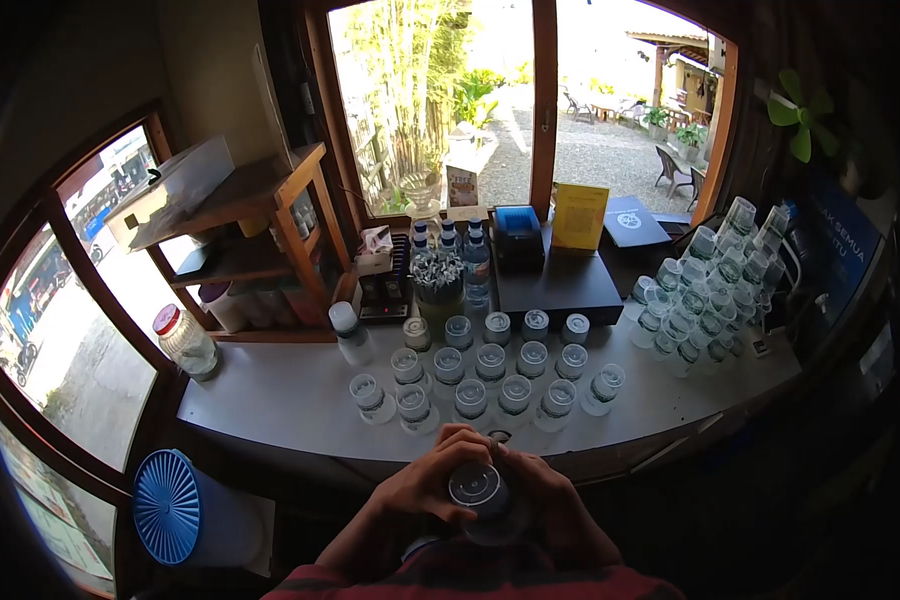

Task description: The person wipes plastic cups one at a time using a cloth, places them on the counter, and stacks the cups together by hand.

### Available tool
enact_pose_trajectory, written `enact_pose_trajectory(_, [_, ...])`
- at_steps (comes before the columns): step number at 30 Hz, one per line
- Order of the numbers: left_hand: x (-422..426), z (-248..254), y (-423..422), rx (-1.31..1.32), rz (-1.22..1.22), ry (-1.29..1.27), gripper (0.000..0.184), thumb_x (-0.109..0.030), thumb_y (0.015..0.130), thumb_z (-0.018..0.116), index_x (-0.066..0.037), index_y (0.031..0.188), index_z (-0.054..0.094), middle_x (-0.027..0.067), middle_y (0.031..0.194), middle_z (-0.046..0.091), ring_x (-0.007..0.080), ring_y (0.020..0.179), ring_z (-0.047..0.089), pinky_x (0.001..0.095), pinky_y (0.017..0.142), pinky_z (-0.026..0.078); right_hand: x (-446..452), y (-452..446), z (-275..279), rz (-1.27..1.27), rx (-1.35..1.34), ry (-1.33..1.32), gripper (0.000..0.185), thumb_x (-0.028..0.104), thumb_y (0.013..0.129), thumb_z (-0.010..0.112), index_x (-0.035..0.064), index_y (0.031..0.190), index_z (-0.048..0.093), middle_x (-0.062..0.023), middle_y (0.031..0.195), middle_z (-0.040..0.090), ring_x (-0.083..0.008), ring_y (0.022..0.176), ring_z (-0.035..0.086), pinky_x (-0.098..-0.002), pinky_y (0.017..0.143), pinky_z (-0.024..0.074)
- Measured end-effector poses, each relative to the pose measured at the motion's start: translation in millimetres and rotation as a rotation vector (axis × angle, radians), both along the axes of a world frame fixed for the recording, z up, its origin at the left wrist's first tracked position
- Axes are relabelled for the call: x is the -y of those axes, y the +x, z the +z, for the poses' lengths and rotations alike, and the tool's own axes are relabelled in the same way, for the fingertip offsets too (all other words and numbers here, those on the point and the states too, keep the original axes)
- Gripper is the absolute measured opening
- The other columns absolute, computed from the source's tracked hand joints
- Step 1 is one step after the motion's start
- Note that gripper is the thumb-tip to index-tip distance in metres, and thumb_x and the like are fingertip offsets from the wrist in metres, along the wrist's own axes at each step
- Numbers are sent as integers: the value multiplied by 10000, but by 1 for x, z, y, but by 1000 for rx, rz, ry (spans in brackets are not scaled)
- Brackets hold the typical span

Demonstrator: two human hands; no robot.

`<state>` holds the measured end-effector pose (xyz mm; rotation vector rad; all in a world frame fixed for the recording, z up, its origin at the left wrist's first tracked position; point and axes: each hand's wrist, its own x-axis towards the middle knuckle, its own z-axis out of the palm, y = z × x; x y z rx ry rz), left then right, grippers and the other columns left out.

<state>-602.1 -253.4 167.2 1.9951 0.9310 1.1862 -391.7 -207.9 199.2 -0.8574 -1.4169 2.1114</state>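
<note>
Head view: shows 1 clear cup (475,487) betw. L hand (432,478) & R hand (540,478), in front of counter (270,390). Grips cup w/ L fingers curled round; bends R fingers at its R side, can't tell if gripping. Incl. cup rows (490,361) on counter, cup pile (707,300) at R, water btls. (477,265) behind.

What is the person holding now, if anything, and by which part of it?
A clear plastic cup: the left hand grips its side, near the upper end. The right hand is at the other side; its contact is unclear.
</note>
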Motion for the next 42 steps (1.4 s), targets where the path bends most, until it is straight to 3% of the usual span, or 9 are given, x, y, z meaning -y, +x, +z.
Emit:
enact_pose_trajectory(8, [-4,-33,-18,529,-15,-157,779,-411,744,858,-13,1294,477,177,1253,559,288,1216,542,428,1023,426,-17,-46,-107,221,-311,-657,515,377,970,573,26,1333,474,-168,1094,644,-333,909,691,-457,749,594])
enact_pose_trajectory(11, [-3,-42,-31,780,135,-197,756,-326,760,860,-30,1324,451,157,1264,562,249,1257,506,405,1069,381,-7,-72,-108,318,-863,-821,411,267,958,611,29,1278,510,-148,1006,652,-270,755,674,-373,635,563])
enact_pose_trajectory(14, [-11,-62,-58,687,297,-114,745,-226,754,878,-36,1324,439,150,1261,565,237,1223,532,388,1057,398,22,-83,-66,-229,-225,-238,305,175,937,645,30,1194,565,-111,974,663,-220,709,654,-331,622,527])
enact_pose_trajectory(16, [-16,-68,-79,536,405,14,748,-177,745,884,-41,1322,428,149,1258,568,239,1225,534,390,1069,392,15,-97,-41,-263,139,685,178,120,943,638,33,1097,611,-80,912,660,-170,732,637,-290,620,505])
enact_pose_trajectory(21, [9,-21,-128,74,538,-41,725,-123,715,873,-97,1330,491,128,1301,567,294,1217,565,415,1029,465,3,-126,-62,-178,-116,335,98,105,937,632,17,978,644,-100,879,666,-173,800,647,-278,692,488])
enact_pose_trajectory(22, [13,-14,-137,-49,535,10,721,-119,713,870,-105,1332,498,128,1309,563,308,1214,570,417,1023,474,3,-130,-54,-137,271,1029,135,85,942,620,10,1054,609,-79,941,658,-166,885,646,-257,773,489])
enact_pose_trajectory(33, [57,0,-278,-243,931,-144,702,-134,696,770,-89,1345,507,157,1269,521,345,1235,495,449,1071,405,-36,-163,-89,-129,-719,-434,537,442,1035,358,-11,1277,512,-174,1091,638,-260,945,643,-380,828,534])
enact_pose_trajectory(39, [11,-71,-321,-407,812,-273,686,-124,749,762,-41,1369,480,187,1343,518,374,1288,457,456,1096,385,-22,-193,-52,-609,-316,31,362,353,1026,476,58,1213,570,-54,856,619,-155,738,600,-297,685,502])
enact_pose_trajectory(42, [-22,-90,-313,-420,753,-225,705,-100,749,802,-26,1370,478,187,1351,522,384,1281,468,442,1087,394,-15,-197,-39,-637,-461,-186,300,293,1027,484,66,1200,575,-41,858,614,-132,726,591,-282,678,496])
